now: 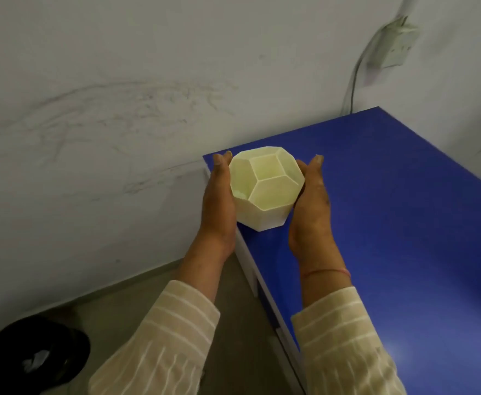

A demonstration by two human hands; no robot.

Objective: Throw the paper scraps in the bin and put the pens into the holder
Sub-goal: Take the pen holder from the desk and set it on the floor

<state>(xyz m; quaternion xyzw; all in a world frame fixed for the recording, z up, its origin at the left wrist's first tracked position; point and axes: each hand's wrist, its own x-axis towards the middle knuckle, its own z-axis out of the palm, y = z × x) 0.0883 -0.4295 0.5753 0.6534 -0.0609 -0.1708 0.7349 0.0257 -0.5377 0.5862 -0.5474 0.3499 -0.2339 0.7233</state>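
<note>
**Both hands cup the holder at the table's far-left corner**

Wall (pixel 105 81): pale, scuffed with dark marks, fills the top and left of the view. Wall socket (pixel 399 45) at 1 o'clock, blurred, with a cable (pixel 353 81) dropping behind the table.

Table (pixel 404 223): blue top, white edge, runs from centre out to 3–5 o'clock. Its far-left corner sits near centre frame.

Floor (pixel 119 315): brownish strip between wall and table, 7 o'clock.

Sleeves (pixel 159 343): cream, striped, both forearms enter from 6 o'clock and reach toward 12. Thin red thread (pixel 327 272) on the right wrist.

Bin (pixel 34 354): black, round, on the floor at 7–8 o'clock, well apart from the hands. White paper scraps (pixel 35 363) lie inside.

Holder (pixel 265 186): pale yellow-green, faceted, top split into compartments, mouth tilted toward the camera. It sits over the table corner, centre frame; cannot tell whether its base touches the top or is lifted. Compartments look bare of pens; one at the 8 o'clock side is partly hidden by the left palm.

Left hand (pixel 219 201): palm flat against the holder's 9 o'clock side, fingers straight, together, pointing to 12. It hangs over the table's left edge.

Right hand (pixel 310 206): mirrors it at the 3 o'clock side, palm pressed inward, fingers extended, over the table top. The holder is squeezed between the two palms, no fingers curled around it.
</note>
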